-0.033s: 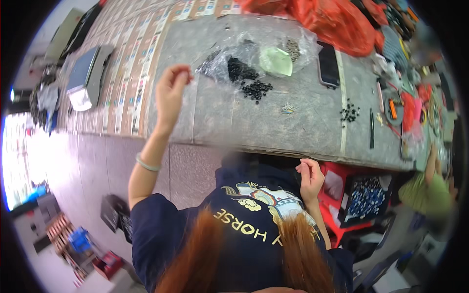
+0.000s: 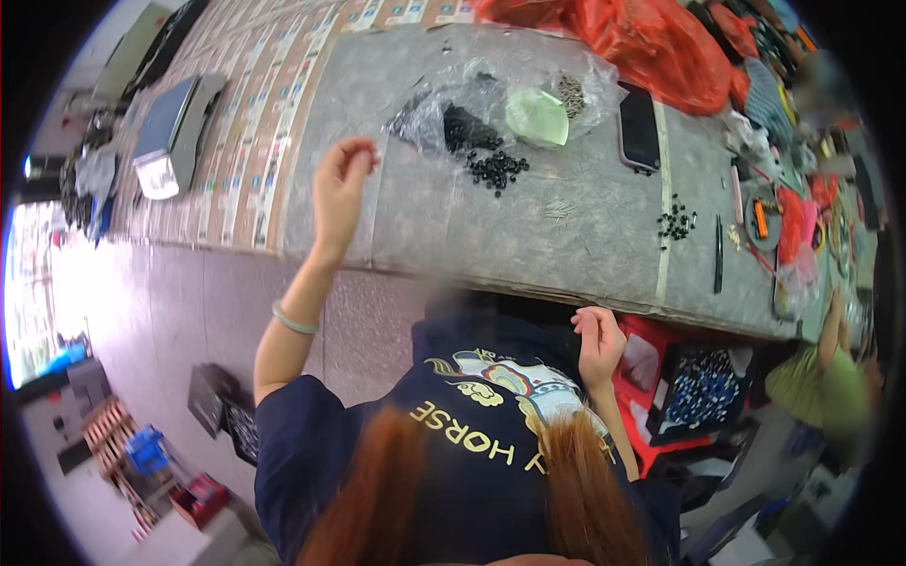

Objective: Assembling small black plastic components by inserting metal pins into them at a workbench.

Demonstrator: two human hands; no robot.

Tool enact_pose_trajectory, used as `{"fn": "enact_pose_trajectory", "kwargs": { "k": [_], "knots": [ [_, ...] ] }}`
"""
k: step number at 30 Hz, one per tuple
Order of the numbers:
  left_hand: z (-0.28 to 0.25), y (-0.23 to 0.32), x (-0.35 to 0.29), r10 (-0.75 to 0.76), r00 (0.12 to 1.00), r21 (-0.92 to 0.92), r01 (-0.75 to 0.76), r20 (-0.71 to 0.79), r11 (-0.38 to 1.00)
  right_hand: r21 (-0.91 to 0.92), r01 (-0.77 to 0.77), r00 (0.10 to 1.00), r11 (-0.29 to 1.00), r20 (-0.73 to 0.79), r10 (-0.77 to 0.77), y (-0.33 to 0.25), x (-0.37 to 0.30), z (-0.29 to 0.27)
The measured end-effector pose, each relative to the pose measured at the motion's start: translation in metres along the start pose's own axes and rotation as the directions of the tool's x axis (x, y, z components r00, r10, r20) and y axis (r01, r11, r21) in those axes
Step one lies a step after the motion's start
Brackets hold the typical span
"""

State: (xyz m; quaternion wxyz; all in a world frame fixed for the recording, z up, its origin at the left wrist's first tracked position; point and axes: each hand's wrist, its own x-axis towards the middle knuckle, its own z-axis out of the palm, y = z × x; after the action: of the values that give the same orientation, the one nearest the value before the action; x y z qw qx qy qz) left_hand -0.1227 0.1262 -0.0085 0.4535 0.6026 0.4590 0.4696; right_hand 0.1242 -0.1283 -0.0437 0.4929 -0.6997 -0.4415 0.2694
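Observation:
My left hand (image 2: 341,196) is raised over the left part of the grey tabletop, thumb and fingers pinched together. A small pale spot shows at its fingertips, too small to name. To the right of it lies a clear plastic bag (image 2: 422,102) with small black pieces (image 2: 464,130) in it, and a loose pile of black pieces (image 2: 497,171) sits in front. My right hand (image 2: 600,347) is low by the table's front edge, its fingers curled in. Whatever it may hold is hidden. Several thin pins (image 2: 561,208) lie on the table between the hands.
A pale green dish (image 2: 538,118) and small metal pieces (image 2: 571,95) lie on the plastic. Further right are a phone (image 2: 639,132), scattered black pieces (image 2: 676,223) and dark tweezers (image 2: 718,255). A red plastic bag (image 2: 651,57) lies behind. Below right, a black bin (image 2: 703,389) holds blue-and-white pieces.
My left hand has come slightly nearer and to the right, still pinched. My right hand keeps its place. The whole view has shifted a little.

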Motion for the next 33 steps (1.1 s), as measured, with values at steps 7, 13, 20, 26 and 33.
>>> {"fn": "enact_pose_trajectory", "kwargs": {
  "k": [7,13,20,26,33],
  "knots": [
    [0.03,-0.056,-0.086,0.138,0.968,0.403,-0.042,-0.212,0.914,-0.05,0.242,0.97,0.969,-0.021,-0.243,0.016,0.043,0.001],
    [0.047,-0.06,-0.089,0.502,0.862,0.743,-0.29,-0.071,0.603,-0.171,0.395,0.903,0.903,-0.107,-0.415,0.038,0.078,0.007],
    [0.053,-0.062,-0.089,0.525,0.842,0.754,-0.265,-0.123,0.601,-0.317,0.428,0.879,0.847,-0.072,-0.471,0.039,0.084,0.009],
    [0.079,-0.04,-0.08,0.26,0.955,0.476,-0.162,-0.146,0.864,-0.352,0.407,0.877,0.843,-0.106,-0.468,0.042,0.081,0.011],
    [0.115,-0.05,-0.061,0.411,0.907,0.608,-0.38,0.095,0.697,-0.331,0.371,0.884,0.868,-0.16,-0.439,0.044,0.078,0.013]
  ]
}}
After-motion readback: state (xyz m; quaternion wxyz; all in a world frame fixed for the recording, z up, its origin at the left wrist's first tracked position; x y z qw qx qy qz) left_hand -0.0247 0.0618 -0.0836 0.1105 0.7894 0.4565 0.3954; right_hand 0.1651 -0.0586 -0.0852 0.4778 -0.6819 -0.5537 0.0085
